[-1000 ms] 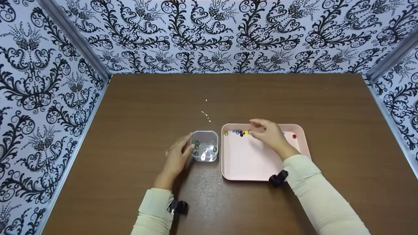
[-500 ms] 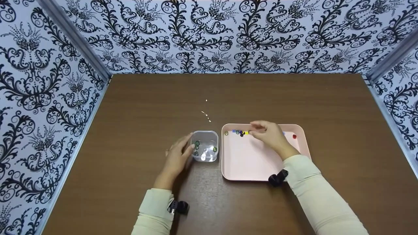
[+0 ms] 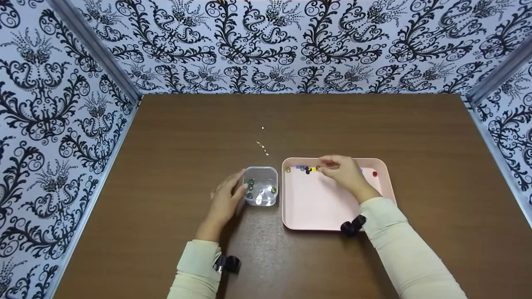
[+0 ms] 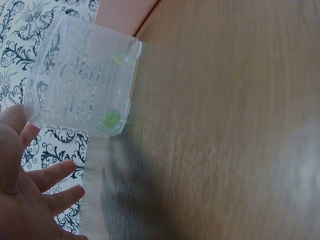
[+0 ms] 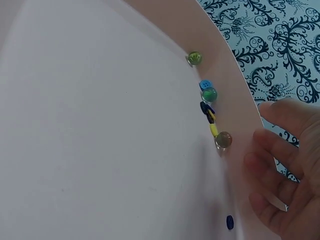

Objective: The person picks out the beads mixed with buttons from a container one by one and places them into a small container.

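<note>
The left hand is beside the clear plastic box, thumb touching its left side. Other fingers spread away from the wall in the left wrist view. Several green marbles lie inside the box. Over the far rim of the pink tray, the right hand has loosely bent fingers, with nothing visible between them. Close to its fingertips in the right wrist view lies a brownish marble, beside a yellow piece. A green marble and a blue button lie farther along the tray's wall.
A red piece lies in the tray's far right corner, and a yellowish marble in its far left. The box stands just left of the tray on the brown table. Patterned walls enclose the table's back and sides.
The right hand has shifted slightly toward the near side of the tray, and a marble beside the yellow piece shows more clearly. The left hand and the box have hardly moved.
</note>
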{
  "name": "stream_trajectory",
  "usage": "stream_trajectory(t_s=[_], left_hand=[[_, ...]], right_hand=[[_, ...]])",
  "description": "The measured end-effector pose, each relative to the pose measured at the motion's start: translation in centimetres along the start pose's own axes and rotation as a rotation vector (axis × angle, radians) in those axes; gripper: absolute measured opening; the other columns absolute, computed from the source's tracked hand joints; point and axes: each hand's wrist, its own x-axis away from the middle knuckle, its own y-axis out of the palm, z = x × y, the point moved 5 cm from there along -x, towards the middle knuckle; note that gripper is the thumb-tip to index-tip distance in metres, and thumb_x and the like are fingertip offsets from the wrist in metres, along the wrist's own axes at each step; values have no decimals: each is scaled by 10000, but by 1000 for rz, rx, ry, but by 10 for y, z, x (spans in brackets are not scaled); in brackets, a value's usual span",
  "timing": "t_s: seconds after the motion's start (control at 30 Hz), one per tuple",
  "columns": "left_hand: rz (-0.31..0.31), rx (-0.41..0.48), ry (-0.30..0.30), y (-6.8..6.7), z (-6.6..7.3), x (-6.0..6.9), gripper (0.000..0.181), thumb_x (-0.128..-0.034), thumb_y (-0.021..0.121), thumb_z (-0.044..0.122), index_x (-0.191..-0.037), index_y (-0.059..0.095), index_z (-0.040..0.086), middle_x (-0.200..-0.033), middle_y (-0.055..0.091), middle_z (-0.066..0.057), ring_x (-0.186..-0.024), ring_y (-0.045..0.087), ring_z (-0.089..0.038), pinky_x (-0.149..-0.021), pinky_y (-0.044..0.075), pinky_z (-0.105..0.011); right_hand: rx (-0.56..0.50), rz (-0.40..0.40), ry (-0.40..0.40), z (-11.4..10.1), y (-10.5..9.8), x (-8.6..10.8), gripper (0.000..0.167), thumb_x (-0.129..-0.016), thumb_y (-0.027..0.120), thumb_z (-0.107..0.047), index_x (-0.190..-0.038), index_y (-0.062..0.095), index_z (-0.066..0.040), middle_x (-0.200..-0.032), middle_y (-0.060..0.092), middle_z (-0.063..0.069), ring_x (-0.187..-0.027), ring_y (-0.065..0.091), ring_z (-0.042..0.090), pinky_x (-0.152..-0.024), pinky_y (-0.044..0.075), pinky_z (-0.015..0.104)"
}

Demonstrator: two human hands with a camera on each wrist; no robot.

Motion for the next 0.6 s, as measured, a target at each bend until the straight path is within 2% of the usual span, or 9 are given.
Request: stream_trajectory(t_s=[0.6], left_hand=[[2, 5, -16, -1, 2, 0, 453, -974, 555, 328, -1412, 512, 221, -1451, 474, -133, -1353, 376, -401, -1040, 122, -753]], right_hand=[[50, -40, -5, 2, 6, -3, 327, -848, 717, -91, -1154, 681, 19, -1090, 699, 182, -1032, 663, 326, -933, 511, 414]])
